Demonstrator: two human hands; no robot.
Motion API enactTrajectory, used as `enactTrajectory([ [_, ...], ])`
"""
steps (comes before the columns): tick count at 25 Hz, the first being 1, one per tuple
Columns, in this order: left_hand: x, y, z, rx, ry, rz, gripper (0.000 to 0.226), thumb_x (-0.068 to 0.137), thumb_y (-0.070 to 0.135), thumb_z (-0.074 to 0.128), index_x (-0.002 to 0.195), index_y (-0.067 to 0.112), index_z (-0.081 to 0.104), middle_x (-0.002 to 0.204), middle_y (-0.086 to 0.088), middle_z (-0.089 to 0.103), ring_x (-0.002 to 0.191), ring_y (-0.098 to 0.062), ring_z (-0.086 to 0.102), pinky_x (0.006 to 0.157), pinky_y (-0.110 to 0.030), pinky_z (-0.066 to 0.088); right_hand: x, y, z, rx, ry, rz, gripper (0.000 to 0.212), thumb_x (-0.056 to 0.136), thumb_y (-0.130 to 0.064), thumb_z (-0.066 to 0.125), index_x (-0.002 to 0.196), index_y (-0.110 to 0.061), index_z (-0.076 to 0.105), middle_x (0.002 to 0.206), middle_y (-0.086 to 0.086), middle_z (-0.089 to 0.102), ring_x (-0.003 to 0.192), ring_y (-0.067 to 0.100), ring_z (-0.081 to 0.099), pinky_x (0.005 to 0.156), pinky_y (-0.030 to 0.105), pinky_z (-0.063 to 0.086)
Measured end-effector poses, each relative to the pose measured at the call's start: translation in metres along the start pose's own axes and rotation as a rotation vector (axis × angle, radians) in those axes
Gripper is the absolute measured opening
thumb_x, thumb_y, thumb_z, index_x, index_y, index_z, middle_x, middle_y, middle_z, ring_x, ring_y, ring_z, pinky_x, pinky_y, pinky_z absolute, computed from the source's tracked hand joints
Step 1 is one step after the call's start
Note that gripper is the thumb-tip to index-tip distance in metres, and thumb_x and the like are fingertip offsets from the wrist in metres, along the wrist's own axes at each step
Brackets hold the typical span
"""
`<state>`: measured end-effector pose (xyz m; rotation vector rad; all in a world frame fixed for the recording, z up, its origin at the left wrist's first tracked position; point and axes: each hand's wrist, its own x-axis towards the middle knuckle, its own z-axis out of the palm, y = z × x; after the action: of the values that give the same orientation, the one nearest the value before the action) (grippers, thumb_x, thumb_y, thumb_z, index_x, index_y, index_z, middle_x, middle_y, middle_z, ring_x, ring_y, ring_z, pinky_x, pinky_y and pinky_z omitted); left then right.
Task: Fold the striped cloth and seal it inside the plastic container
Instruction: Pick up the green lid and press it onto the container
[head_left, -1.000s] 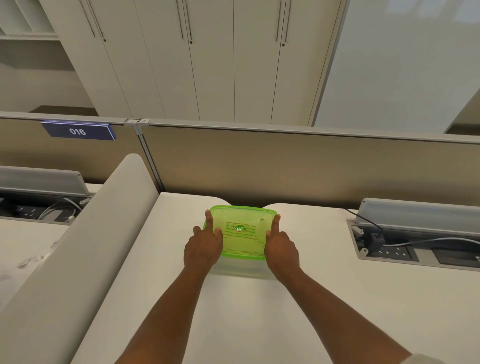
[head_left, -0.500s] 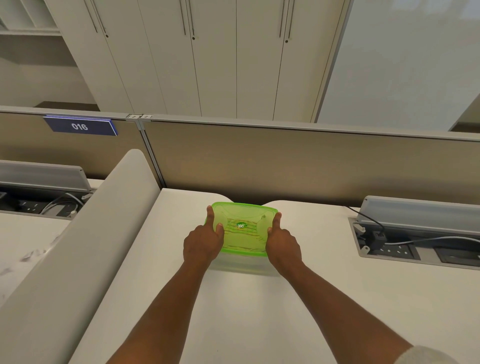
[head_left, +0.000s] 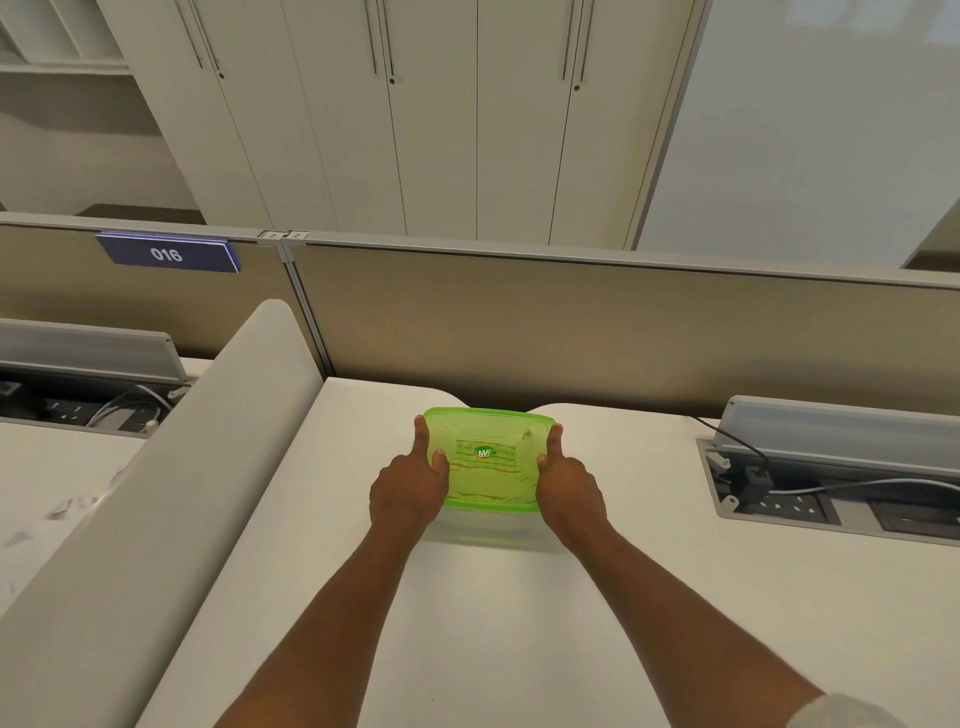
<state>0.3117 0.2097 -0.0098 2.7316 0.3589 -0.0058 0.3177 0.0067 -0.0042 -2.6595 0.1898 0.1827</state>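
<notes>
A clear plastic container with a translucent green lid stands on the white desk, near the beige partition. The striped cloth shows faintly through the lid, lying inside. My left hand grips the container's left side, with the index finger and thumb pressed on the lid's left edge. My right hand holds the right side the same way, fingers on the lid's right edge. The lid lies flat over the container.
A beige partition closes off the desk's far side. A curved white divider runs along the left. A cable tray with sockets and cords is set into the desk at right. White cupboards stand behind.
The hands stay on the container's sides with fingers on the lid. The view has shifted slightly; the container looks unmoved.
</notes>
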Motion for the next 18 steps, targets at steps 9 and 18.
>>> enactTrajectory([
  [9, 0.001, 0.03, 0.0, 0.134, 0.089, 0.316, 0.056, 0.102, 0.036, 0.027, 0.154, 0.016, 0.022, 0.161, -0.008, 0.023, 0.149, -0.028, 0.019, 0.12, -0.046, 0.016, 0.009, -0.024, -0.003, -0.144, 0.179, -0.265, 0.064, 0.098, -0.043, 0.041, 0.148, -0.005, 0.026, 0.148, 0.014, 0.038, 0.133, 0.032, 0.035, 0.111, 0.043, 0.03],
  [18, 0.004, 0.03, 0.026, 0.215, 0.017, 0.383, 0.06, 0.103, 0.041, 0.018, 0.156, 0.014, 0.009, 0.165, -0.006, 0.005, 0.152, -0.027, 0.001, 0.123, -0.046, 0.0, 0.011, -0.023, 0.027, -0.289, 0.099, -0.323, 0.061, 0.102, -0.039, 0.017, 0.153, -0.007, 0.007, 0.163, 0.013, 0.002, 0.149, 0.029, -0.003, 0.122, 0.044, -0.001],
])
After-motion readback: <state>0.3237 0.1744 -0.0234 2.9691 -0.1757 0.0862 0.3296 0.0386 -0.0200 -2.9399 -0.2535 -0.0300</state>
